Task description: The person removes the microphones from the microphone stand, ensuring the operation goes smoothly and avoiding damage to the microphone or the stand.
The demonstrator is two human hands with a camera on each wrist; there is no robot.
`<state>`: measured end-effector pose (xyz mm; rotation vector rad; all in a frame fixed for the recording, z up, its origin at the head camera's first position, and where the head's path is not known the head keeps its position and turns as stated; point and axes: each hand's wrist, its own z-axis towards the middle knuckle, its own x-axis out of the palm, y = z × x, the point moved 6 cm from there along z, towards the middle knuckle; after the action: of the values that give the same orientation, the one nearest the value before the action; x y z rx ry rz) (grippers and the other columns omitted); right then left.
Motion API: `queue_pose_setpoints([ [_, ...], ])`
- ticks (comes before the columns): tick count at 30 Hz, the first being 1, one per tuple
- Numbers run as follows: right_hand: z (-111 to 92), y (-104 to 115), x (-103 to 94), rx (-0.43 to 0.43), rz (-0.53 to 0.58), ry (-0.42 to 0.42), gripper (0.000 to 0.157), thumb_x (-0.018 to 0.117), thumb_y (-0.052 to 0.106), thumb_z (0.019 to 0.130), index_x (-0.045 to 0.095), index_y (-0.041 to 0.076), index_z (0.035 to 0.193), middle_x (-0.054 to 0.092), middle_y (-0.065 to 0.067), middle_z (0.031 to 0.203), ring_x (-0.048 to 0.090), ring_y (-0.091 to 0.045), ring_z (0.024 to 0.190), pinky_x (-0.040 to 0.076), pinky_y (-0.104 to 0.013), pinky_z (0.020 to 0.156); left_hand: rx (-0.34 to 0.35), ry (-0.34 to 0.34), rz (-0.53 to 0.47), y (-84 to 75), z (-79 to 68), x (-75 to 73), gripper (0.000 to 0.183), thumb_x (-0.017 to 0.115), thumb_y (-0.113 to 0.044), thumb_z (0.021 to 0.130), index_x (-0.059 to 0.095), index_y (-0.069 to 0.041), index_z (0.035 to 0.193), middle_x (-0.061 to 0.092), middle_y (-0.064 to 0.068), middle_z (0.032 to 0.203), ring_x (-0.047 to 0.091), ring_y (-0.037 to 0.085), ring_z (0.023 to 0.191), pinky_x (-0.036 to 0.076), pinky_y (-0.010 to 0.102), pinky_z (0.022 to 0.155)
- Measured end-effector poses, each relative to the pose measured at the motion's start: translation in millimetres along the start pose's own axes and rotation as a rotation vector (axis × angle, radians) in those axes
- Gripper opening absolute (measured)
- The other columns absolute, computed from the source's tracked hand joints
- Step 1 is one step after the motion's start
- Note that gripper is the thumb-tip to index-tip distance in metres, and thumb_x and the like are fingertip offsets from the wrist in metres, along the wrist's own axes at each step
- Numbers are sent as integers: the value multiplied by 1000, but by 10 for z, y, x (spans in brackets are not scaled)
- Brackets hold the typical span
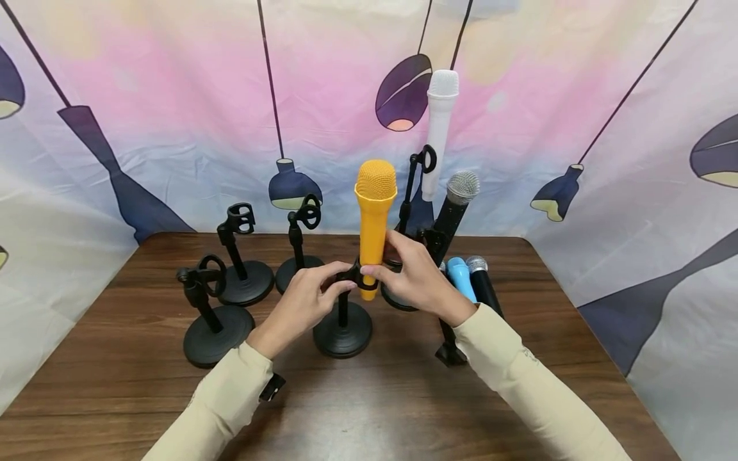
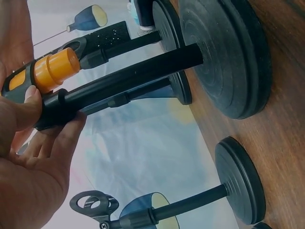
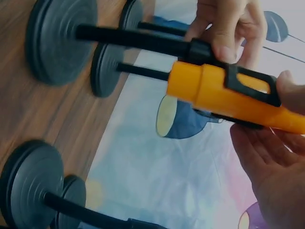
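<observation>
A yellow microphone (image 1: 376, 221) stands upright in the black holder of a desk stand, its lower end sticking out below the ring. My right hand (image 1: 421, 275) grips the microphone's lower body, with fingers and thumb at the holder. The left hand (image 1: 300, 304) pinches the joint at the top of the stand, just left of the microphone. Below it, the stand's round base (image 1: 343, 333) rests on the table. In the left wrist view, the microphone's lower end (image 2: 57, 69) pokes through the clip. The right wrist view shows the holder's arms (image 3: 252, 85) around the yellow body.
Three black stands (image 1: 213, 336) with bare holders are at left. Behind my right hand rise a white microphone (image 1: 441, 125) and a black one with a silver head (image 1: 452, 214), both on stands. A blue microphone (image 1: 460, 278) and another black one (image 1: 485, 288) sit at right.
</observation>
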<state>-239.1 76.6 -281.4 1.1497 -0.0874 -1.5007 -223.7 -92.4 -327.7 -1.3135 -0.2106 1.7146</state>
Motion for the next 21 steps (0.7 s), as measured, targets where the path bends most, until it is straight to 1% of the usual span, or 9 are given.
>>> queue_pose_setpoints([
  [3,10,28,2,-35,-56,-27,37,73,12,95,57,1,126,68,-8,110,69,-17,103,55,-33,89,-8,-3,-2,4,-13,-9,32,68,-19,99,68,-8,130,48,-7,60,39,8,47,40,27,51],
  [6,9,52,6,-45,-95,-39,35,69,14,98,54,0,127,68,-8,110,69,-18,103,55,-33,88,-5,-5,-4,5,-11,-12,33,68,-20,99,68,-8,130,49,-7,61,39,8,48,39,26,51],
  [8,4,45,3,-30,-86,-36,39,70,14,98,52,-1,130,67,-10,110,70,-19,103,55,-34,90,2,-6,-4,1,-3,-9,32,67,-20,99,68,-9,130,48,-7,61,39,8,48,38,26,51],
  [11,7,20,-2,-1,-51,-23,47,74,14,95,51,-1,132,63,-10,113,67,-20,105,55,-34,91,14,-8,-3,7,6,-1,32,67,-20,99,68,-9,129,47,-7,60,38,8,48,37,26,50],
  [14,20,12,-10,-1,-36,-23,48,78,12,91,53,-1,130,63,-10,112,67,-20,104,55,-35,91,16,-6,-7,5,3,1,32,67,-20,100,68,-9,129,48,-6,61,38,8,48,38,26,51],
  [17,34,42,-11,-36,-94,-32,40,76,13,93,55,-1,125,67,-10,107,68,-20,99,55,-35,85,12,-9,-11,4,-4,-2,32,67,-20,99,68,-9,129,53,-5,64,38,8,48,38,26,51],
  [19,33,59,-11,-55,-147,-43,38,73,15,95,54,-1,124,68,-9,106,69,-21,96,55,-35,82,10,-10,-11,2,-6,-2,32,68,-19,99,68,-9,130,53,-6,65,38,8,48,37,26,50],
  [21,32,70,-6,-60,-164,-40,38,71,16,97,52,-2,125,67,-10,106,69,-21,97,56,-35,82,11,-12,-8,1,-4,-1,32,68,-19,99,68,-9,129,52,-6,64,38,8,48,37,26,50],
])
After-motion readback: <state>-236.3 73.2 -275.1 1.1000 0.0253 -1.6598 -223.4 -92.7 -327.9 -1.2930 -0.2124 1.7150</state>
